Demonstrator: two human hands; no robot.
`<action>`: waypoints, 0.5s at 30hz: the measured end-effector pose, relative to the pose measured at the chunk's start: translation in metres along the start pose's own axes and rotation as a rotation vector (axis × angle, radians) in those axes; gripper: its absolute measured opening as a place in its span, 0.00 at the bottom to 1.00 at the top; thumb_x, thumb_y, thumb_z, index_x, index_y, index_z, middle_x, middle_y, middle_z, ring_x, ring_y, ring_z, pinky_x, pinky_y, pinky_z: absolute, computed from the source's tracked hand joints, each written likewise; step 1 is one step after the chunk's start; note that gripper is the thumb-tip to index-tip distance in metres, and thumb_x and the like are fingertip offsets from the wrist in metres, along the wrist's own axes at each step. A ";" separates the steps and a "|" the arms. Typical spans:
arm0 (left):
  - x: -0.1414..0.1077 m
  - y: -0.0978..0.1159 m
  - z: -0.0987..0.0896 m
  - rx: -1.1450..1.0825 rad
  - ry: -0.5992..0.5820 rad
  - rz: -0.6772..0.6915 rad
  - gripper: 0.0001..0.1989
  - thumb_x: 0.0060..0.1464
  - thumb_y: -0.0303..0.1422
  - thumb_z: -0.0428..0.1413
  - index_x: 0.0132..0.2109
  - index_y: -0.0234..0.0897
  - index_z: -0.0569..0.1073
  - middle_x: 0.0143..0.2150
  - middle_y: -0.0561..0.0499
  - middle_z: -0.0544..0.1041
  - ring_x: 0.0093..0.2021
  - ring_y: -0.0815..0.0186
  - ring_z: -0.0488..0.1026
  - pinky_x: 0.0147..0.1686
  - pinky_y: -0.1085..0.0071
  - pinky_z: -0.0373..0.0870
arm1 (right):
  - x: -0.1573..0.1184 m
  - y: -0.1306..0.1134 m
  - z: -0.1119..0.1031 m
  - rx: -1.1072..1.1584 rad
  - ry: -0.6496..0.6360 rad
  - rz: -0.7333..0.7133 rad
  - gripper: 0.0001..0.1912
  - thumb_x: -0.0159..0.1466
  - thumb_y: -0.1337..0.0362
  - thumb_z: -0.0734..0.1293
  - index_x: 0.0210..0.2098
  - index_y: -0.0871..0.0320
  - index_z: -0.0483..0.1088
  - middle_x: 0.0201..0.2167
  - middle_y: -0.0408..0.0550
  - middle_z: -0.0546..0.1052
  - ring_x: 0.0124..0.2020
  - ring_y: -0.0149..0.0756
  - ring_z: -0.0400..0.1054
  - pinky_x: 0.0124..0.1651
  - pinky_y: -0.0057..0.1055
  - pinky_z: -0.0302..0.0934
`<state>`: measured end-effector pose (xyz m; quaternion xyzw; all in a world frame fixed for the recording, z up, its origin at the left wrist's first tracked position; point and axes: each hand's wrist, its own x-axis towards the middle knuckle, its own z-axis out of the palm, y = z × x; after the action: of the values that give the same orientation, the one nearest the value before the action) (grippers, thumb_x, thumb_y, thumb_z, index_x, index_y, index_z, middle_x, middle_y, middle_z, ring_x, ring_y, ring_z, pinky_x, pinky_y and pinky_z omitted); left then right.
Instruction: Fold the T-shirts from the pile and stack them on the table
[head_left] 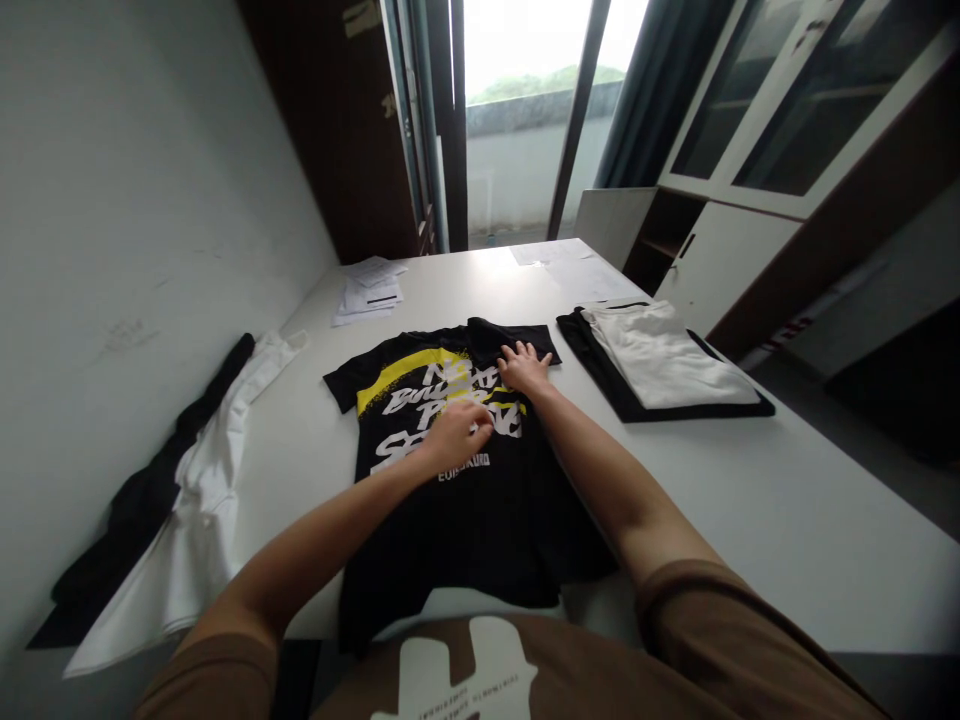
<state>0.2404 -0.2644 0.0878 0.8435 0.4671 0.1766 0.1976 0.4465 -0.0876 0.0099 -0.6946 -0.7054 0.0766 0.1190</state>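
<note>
Across the centre of the frame, a black printed T-shirt [450, 540] lies on a white table [750, 510], the right hand [523, 370] spread flat at its upper right, the left hand [459, 432] curled over its front, though I cannot tell whether it pinches anything. Folded clothes [667, 355] rest at right, papers [367, 290] left of centre; beyond stand a bright window [525, 160] at top and a white cabinet [720, 265] upper right.

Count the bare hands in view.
2: the bare left hand, at the white lettering of the black fabric T-shirt; the bare right hand, spread near its right-side sleeve. No others show.
</note>
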 end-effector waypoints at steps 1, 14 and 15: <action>0.005 -0.026 -0.007 0.082 0.079 -0.093 0.12 0.66 0.38 0.52 0.48 0.39 0.78 0.51 0.44 0.78 0.55 0.56 0.72 0.60 0.60 0.65 | 0.001 0.003 -0.001 0.004 0.003 0.011 0.29 0.75 0.50 0.53 0.71 0.49 0.60 0.75 0.58 0.54 0.74 0.62 0.42 0.66 0.78 0.34; 0.026 -0.209 -0.026 0.438 0.135 -0.690 0.41 0.65 0.59 0.39 0.75 0.39 0.57 0.78 0.39 0.49 0.76 0.41 0.44 0.71 0.43 0.43 | 0.004 -0.030 -0.001 -0.010 0.108 -0.184 0.23 0.72 0.53 0.60 0.61 0.55 0.70 0.70 0.59 0.62 0.71 0.54 0.51 0.69 0.59 0.46; 0.027 -0.217 -0.030 0.442 0.128 -0.699 0.41 0.65 0.59 0.38 0.75 0.39 0.57 0.78 0.39 0.49 0.77 0.41 0.44 0.71 0.43 0.43 | 0.007 -0.034 0.001 0.008 0.086 -0.217 0.24 0.72 0.53 0.60 0.63 0.54 0.69 0.71 0.57 0.62 0.71 0.52 0.52 0.70 0.56 0.47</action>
<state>0.0839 -0.1311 0.0086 0.6437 0.7632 0.0467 0.0304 0.4136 -0.0815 0.0182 -0.6163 -0.7704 0.0360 0.1593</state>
